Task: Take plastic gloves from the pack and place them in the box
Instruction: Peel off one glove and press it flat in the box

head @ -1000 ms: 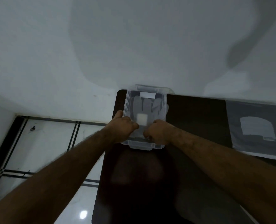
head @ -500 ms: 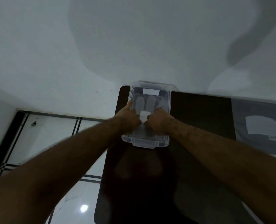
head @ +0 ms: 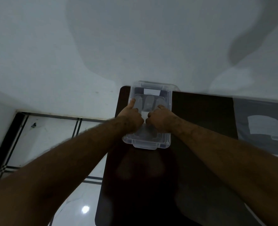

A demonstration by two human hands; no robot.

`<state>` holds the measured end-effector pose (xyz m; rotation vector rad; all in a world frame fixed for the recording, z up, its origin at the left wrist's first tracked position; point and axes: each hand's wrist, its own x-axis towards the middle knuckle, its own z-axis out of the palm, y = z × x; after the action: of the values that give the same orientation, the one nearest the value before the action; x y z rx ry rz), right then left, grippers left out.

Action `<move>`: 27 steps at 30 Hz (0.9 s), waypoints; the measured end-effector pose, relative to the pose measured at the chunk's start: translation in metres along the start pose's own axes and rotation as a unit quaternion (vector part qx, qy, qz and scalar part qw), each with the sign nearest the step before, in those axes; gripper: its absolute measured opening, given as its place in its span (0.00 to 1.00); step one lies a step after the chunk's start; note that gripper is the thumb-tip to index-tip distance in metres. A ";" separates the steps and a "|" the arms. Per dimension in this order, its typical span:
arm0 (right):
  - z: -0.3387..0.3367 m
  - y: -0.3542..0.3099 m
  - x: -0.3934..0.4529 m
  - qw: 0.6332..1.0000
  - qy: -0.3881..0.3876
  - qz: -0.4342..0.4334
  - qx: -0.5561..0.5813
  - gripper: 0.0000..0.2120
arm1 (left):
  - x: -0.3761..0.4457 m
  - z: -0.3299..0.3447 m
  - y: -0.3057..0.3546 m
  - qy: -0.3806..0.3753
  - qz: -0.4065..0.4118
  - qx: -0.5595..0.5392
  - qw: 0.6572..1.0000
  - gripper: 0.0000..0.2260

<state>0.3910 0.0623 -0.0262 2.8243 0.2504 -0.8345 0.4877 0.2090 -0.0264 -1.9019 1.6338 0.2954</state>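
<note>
A clear plastic box point(head: 145, 145) stands at the far left corner of the dark table point(head: 201, 121). Inside it lies a thin plastic glove point(head: 149, 103), flat, its fingers pointing to the far end. My left hand point(head: 131, 119) and my right hand point(head: 161, 120) are both down in the box, side by side, fingers curled onto the glove's palm part. Each hand has one finger stretched forward along the glove. A small white patch shows between my knuckles. The pack of gloves point(head: 263, 128) lies flat at the table's right edge, away from both hands.
A white label point(head: 151, 91) sits at the box's far end. A white wall point(head: 135, 38) rises right behind the table. To the left the table edge drops to a glossy tiled floor point(head: 45, 137).
Both hands have slid forward from the box's near end to its middle, still on the glove. The view has shifted slightly, so the box appears higher.
</note>
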 end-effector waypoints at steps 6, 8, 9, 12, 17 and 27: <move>-0.005 0.004 -0.007 0.997 -0.021 0.068 -0.007 0.16 | 0.011 -0.007 -0.017 0.024 -0.030 -0.040 0.998 0.17; -0.005 0.005 -0.007 0.995 -0.042 0.085 -0.004 0.19 | 0.015 -0.008 -0.021 0.003 -0.041 -0.050 0.998 0.20; -0.004 0.005 -0.008 0.995 -0.048 0.086 -0.004 0.20 | 0.016 -0.008 -0.021 -0.010 -0.044 -0.054 0.998 0.20; -0.004 0.005 -0.013 0.996 -0.042 0.074 -0.009 0.21 | 0.013 -0.011 -0.021 -0.025 -0.053 -0.058 0.997 0.20; -0.003 0.004 -0.060 0.989 0.123 0.062 0.048 0.11 | -0.024 -0.029 -0.001 0.056 -0.074 -0.101 0.991 0.19; 0.100 -0.030 -0.237 0.963 0.224 0.023 0.152 0.18 | -0.117 -0.085 0.166 0.118 -0.103 -0.302 0.940 0.16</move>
<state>0.1361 0.0435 0.0178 3.2666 0.1236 -0.2251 0.2861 0.2468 0.0535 -2.6378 1.5882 0.5482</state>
